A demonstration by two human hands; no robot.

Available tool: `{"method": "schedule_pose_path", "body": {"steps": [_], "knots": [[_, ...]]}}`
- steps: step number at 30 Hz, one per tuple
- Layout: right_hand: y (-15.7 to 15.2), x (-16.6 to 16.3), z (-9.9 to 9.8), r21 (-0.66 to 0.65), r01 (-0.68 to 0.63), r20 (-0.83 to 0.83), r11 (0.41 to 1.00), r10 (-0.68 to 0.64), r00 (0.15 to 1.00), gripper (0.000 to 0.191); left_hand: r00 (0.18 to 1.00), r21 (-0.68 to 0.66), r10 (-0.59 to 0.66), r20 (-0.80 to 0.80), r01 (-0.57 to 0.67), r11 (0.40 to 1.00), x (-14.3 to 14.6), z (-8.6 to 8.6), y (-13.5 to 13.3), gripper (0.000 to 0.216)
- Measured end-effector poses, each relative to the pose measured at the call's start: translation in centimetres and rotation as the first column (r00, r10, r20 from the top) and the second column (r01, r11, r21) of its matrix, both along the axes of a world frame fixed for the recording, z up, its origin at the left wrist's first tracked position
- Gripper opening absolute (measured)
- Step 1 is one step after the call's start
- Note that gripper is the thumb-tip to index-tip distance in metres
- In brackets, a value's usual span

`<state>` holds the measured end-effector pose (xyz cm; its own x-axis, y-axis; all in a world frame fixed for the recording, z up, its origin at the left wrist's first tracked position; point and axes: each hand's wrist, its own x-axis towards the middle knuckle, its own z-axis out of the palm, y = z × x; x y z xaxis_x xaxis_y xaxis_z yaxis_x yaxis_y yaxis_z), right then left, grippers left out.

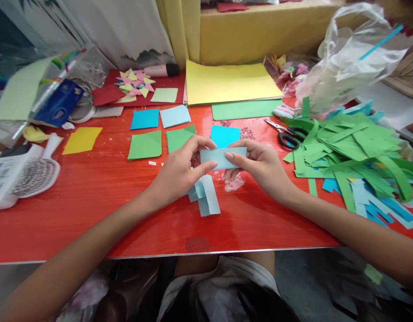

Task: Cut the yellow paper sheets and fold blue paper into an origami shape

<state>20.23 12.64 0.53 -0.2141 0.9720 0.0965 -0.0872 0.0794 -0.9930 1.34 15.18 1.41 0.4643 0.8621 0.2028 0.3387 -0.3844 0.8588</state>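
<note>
Between my two hands is a folded light blue paper [223,157], a narrow strip held level above the red table. My left hand [184,167] pinches its left end between thumb and fingers. At the right end my right hand [256,165] presses its thumb on the front, with fingers behind. Just beyond lies a bright blue paper square [225,135], partly covered by my hands. Under and nearer than my left hand are folded light blue papers [208,197]. Green squares [145,145], another green stack [180,136], a blue square [144,119] and light blue squares [175,116] lie to the left.
Scissors [287,133] lie right of my hands, beside a heap of green paper strips [354,147]. Yellow sheets [231,82] lie at the back. A hairbrush [38,172] and a yellow square [82,140] are at left. A plastic bag [354,67] stands back right.
</note>
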Motion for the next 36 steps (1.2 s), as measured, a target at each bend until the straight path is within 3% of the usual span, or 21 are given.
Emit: {"method": "schedule_pose_path", "body": {"steps": [16,36], "knots": [[-0.14,-0.07,0.05,-0.009,0.004,0.03,1.0,-0.003,1.0,0.025,1.0,-0.008,0.002,-0.019,-0.002,1.0,-0.05,0.31,-0.03,0.018],[-0.07,-0.08,-0.14,-0.02,-0.014,0.048,1.0,0.015,0.999,0.02,0.998,0.018,0.016,-0.057,-0.015,1.0,-0.1,0.45,-0.12,0.013]]}}
